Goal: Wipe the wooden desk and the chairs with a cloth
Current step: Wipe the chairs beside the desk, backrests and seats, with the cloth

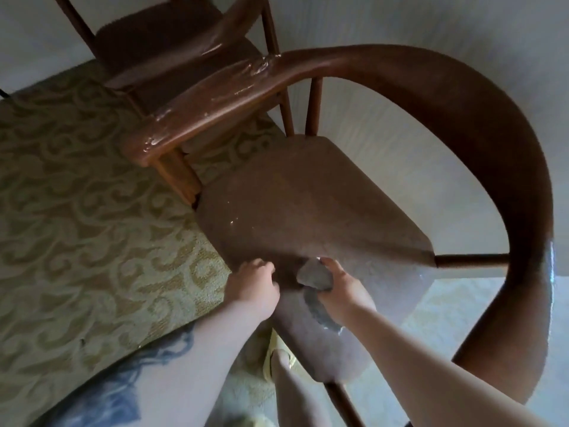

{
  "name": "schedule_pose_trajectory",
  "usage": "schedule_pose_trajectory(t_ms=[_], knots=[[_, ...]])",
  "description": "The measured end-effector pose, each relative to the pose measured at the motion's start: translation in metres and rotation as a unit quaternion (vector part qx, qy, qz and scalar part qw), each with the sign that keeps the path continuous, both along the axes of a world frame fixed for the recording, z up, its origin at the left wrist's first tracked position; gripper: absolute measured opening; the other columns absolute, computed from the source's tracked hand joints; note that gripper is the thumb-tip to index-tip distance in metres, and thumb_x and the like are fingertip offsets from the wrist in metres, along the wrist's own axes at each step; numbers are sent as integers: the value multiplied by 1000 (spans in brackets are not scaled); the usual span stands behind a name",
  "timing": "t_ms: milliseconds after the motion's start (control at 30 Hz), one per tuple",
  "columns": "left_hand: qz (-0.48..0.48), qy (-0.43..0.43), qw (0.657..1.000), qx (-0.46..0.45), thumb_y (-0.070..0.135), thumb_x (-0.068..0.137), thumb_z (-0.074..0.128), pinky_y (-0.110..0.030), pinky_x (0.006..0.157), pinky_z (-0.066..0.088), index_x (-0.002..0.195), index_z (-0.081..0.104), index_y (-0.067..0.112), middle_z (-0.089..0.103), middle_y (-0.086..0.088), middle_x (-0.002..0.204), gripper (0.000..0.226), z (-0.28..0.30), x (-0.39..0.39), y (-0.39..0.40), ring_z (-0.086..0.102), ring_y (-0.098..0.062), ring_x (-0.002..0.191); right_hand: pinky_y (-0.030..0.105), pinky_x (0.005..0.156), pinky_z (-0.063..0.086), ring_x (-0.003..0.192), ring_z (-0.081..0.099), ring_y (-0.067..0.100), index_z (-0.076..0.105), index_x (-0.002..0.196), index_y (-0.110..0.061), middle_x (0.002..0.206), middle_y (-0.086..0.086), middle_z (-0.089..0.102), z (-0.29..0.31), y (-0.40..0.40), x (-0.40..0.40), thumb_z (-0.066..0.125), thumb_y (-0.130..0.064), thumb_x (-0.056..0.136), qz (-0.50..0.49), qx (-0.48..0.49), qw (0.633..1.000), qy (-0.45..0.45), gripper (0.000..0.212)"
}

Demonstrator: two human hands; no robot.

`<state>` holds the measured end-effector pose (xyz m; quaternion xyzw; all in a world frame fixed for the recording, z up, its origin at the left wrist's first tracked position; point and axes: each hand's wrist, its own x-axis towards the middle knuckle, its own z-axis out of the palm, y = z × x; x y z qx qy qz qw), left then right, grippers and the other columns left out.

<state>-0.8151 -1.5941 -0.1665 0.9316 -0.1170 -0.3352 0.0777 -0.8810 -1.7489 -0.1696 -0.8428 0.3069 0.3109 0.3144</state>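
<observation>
Single head-worn view, wide-angle, edges bowed. Looking steeply down from above and close onto chair seat, both forearms reaching in from bottom edge. Patterned carpet at left, second chair at top.

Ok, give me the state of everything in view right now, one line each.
cloth: bunched, gripped in the right hand, at the near seat's front edge
right hand: fingers curled round the cloth
left hand: fingers curled over the seat's front edge
near chair: upright, armrest glossy
far chair: upright, untouched
</observation>
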Motion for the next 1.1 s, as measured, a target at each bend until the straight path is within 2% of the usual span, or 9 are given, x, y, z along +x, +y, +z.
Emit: schedule_pose_trajectory(t_ms=[267,367,567,667,733,833,933,1033,1100], knots=[[-86,-34,995,-45,22,94,46,-35,116,19,148,32,20,21,2,160,56,-37,30,13,17,-17,146,38,84,49,117,55,30,24,150,-36,147,3,44,-23,8,43,48,-20,96,-116,-96,977,-151,62],[-67,-2,997,-28,27,96,42,-38,119,11,153,18,20,6,-1,162,62,-52,30,16,4,-19,149,45,111,32,142,28,29,23,153,-32,160,6,21,-47,11,62,49,-5,91,-85,-221,939,-250,72],[31,-61,995,-68,23,95,44,-39,118,17,153,17,17,5,-1,162,65,-80,31,43,5,-20,149,53,119,-1,149,-1,32,24,153,-33,163,9,6,-108,80,69,50,-18,95,-88,-201,964,-152,64],[30,-83,994,-57,22,100,36,-39,118,16,154,9,15,-3,-2,162,61,-100,42,63,2,-20,149,52,119,1,149,-1,30,30,150,-34,163,5,9,-110,128,78,48,-27,96,42,-120,969,-210,58],[60,-86,994,-36,29,101,34,-39,118,15,154,-4,17,-13,-2,161,66,-110,47,79,-2,-21,149,49,120,6,149,5,29,33,149,-34,162,3,15,-114,124,76,43,-36,95,190,-117,941,-254,55],[59,-79,995,-32,45,98,27,-41,118,14,150,-16,19,-22,-2,158,72,-114,49,88,-3,-25,148,48,119,16,149,13,27,27,151,-33,162,1,17,-121,67,65,57,-15,85,334,-167,885,-278,75],[139,-60,987,-45,52,94,17,-37,118,9,150,-18,12,-22,-7,159,77,-116,54,74,-7,-24,148,56,116,21,148,15,31,26,152,-32,161,5,19,-120,25,69,55,-19,90,181,-217,929,-241,70],[191,-58,978,-56,50,96,19,-35,117,14,147,-23,8,-24,-9,158,78,-121,53,60,-6,-23,149,53,119,5,149,0,31,14,154,-34,163,6,4,-119,56,114,47,-30,97,17,-231,958,-168,66],[200,-64,976,-54,51,95,21,-35,116,19,148,-19,7,-19,-10,159,80,-124,50,60,2,-24,149,52,119,-3,149,-10,31,6,154,-37,163,6,-5,-116,89,135,40,-36,98,61,-206,962,-168,66]])
